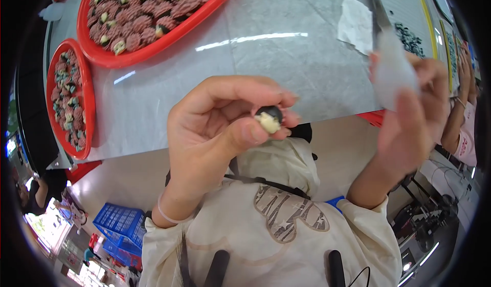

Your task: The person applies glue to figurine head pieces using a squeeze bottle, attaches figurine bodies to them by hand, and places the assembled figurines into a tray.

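My left hand (217, 128) is raised in front of me and pinches a small dark seed with pale flesh (270, 118) between thumb and fingertips. My right hand (414, 118) is up at the right and grips a knife (381, 26) whose blade points up and away; its handle is wrapped in white material (394, 70). The two hands are apart, with the seed to the left of the knife.
A grey marble-look table (266, 57) lies ahead. Two red trays (110, 58) (90, 103) of reddish scaly fruit pieces stand at the upper left. A white scrap (355, 24) lies near the knife. Another person's arm (458, 118) is at the right. Blue crates (120, 223) sit on the floor.
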Available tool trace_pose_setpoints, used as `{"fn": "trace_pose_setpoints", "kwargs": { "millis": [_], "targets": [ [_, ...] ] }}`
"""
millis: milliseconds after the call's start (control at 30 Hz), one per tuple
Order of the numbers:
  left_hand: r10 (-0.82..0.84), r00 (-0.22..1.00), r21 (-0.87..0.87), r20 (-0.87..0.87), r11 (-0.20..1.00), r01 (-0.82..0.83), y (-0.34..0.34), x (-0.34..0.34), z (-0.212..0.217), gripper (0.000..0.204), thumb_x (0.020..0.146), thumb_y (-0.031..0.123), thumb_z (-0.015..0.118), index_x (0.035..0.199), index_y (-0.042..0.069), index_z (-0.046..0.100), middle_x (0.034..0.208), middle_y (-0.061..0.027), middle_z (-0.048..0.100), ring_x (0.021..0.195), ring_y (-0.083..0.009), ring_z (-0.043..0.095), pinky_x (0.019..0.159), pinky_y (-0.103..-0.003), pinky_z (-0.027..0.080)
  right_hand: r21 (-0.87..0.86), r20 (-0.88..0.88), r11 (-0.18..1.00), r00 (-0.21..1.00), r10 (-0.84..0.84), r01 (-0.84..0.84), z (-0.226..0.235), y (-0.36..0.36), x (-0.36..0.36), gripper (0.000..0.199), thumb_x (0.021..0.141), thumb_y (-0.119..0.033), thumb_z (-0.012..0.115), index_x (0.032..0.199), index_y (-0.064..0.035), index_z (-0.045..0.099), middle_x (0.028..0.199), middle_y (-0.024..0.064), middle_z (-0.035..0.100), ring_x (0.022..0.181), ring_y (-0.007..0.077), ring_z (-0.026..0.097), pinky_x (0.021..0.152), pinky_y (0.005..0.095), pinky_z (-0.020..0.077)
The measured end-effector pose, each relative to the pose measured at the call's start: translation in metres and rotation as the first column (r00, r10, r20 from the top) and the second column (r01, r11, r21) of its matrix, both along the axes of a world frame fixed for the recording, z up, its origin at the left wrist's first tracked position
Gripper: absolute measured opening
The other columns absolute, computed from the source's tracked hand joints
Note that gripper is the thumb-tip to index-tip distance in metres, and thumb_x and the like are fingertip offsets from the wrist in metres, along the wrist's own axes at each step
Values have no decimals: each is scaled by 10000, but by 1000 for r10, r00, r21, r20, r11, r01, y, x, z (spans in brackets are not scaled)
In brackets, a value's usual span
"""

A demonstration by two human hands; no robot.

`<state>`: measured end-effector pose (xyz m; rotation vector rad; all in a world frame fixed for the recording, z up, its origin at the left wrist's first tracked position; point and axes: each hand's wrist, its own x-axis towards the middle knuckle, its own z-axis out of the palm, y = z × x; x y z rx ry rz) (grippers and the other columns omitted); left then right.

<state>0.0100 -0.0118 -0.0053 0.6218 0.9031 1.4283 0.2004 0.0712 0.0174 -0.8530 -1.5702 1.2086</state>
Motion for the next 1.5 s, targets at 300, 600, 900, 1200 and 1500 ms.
{"fn": "trace_pose_setpoints", "kwargs": {
  "millis": [300,600,900,1200,1500],
  "targets": [
    [37,998,38,-41,999,-35,-3,2,-4,277,745,163,618,884,-28,474,894,-172,511,746,-215,569,596,-248,505,171,330,981,944,27,-88,-34,12,-27,387,660,60,587,995,-24,413,936,112,547,865,179,531,779,270,382],
    [17,998,24,-63,1000,-15,1,4,-1,276,735,166,629,870,-20,476,876,-166,512,722,-210,570,559,-241,500,507,752,855,430,-500,107,-13,50,75,272,700,56,514,957,-23,559,982,89,571,914,184,536,765,246,403],
    [15,996,21,-90,1000,-13,-1,2,-1,273,729,162,634,867,-17,482,874,-168,519,721,-209,573,540,-241,494,579,716,810,414,-562,98,-3,43,72,181,679,28,574,856,-7,592,835,54,599,772,134,541,688,226,404],
    [-3,1000,35,-4,999,3,-3,3,-1,254,731,137,628,870,-23,487,876,-172,520,727,-216,575,578,-254,493,-114,22,991,997,-70,72,4,17,49,221,730,7,536,949,27,535,888,148,565,764,136,534,676,220,432],
    [-53,998,-29,-22,998,52,-3,8,4,332,724,234,643,898,25,453,899,-119,476,696,-168,556,578,-189,458,-252,-211,929,953,219,-269,-4,-4,15,218,752,-182,609,917,-67,523,920,124,482,677,115,428,499,167,344]
  ]
}}
